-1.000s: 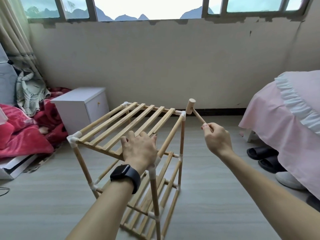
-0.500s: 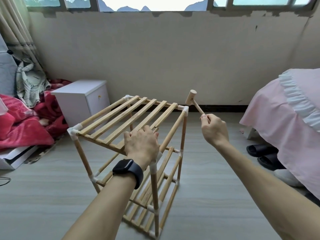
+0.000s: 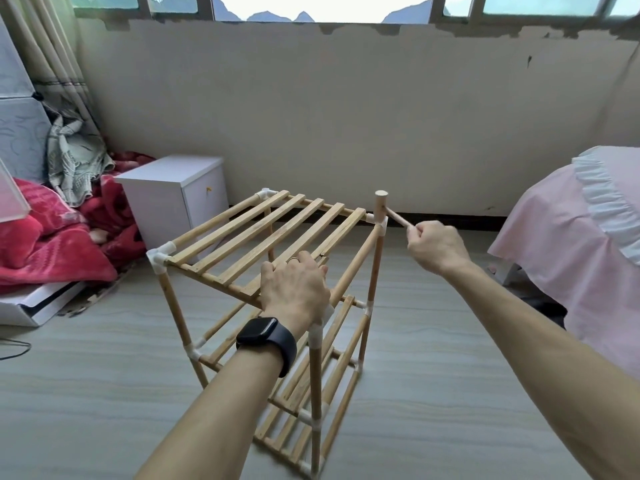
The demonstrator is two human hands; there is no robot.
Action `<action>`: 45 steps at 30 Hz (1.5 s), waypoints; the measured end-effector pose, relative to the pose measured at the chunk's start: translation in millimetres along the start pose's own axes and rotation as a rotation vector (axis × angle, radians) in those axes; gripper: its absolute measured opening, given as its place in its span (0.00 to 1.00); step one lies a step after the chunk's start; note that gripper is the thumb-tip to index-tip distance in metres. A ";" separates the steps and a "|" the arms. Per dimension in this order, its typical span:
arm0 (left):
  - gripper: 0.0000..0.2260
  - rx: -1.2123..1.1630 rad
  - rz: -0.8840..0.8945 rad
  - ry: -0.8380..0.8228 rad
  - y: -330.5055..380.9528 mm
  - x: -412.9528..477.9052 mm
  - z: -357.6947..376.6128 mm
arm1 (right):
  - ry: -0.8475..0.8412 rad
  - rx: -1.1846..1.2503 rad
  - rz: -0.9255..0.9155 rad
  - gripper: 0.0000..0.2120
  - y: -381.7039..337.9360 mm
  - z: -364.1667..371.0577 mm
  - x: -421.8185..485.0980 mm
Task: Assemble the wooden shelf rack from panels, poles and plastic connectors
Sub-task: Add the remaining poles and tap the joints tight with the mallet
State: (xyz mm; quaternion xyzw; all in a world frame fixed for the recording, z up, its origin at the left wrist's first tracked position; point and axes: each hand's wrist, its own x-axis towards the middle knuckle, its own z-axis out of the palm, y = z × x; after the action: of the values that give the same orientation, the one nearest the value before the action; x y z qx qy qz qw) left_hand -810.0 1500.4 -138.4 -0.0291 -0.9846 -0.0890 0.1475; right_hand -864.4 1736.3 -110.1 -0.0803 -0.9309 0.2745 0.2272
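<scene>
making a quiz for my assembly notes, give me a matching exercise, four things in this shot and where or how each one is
Things
1 mallet
2 left hand
3 cabinet
4 watch

Place or state
a white, left of the rack
b black, on the left wrist
c resting on the top panel
d held at the rack's far right corner

Pairs: 1-d, 2-c, 3-a, 4-b

A white cabinet [image 3: 173,199] stands beside red bedding [image 3: 52,247]; pink bed [image 3: 571,244] opposite.
</scene>
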 end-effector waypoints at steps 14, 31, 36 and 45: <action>0.14 0.118 0.012 -0.020 -7.9 1.3 -2.1 | -0.035 -0.115 0.088 0.19 -4.0 2.0 5.7; 0.23 0.022 0.300 -0.073 -147.6 -33.8 -46.2 | -0.193 0.105 -0.197 0.17 -126.3 54.7 6.8; 0.25 0.008 0.320 -0.048 -149.8 -42.0 -49.6 | -0.110 0.029 -0.164 0.19 -160.1 87.0 25.7; 0.23 -0.010 0.323 -0.017 -149.0 -38.1 -48.3 | -0.001 -0.008 -0.168 0.17 -167.4 107.7 51.9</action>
State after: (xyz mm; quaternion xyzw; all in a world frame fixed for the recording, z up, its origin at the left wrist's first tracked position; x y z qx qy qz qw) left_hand -772.2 1344.0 -129.1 -0.1887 -0.9678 -0.0686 0.1516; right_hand -964.7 1559.4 -79.2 -0.0025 -0.9356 0.2510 0.2485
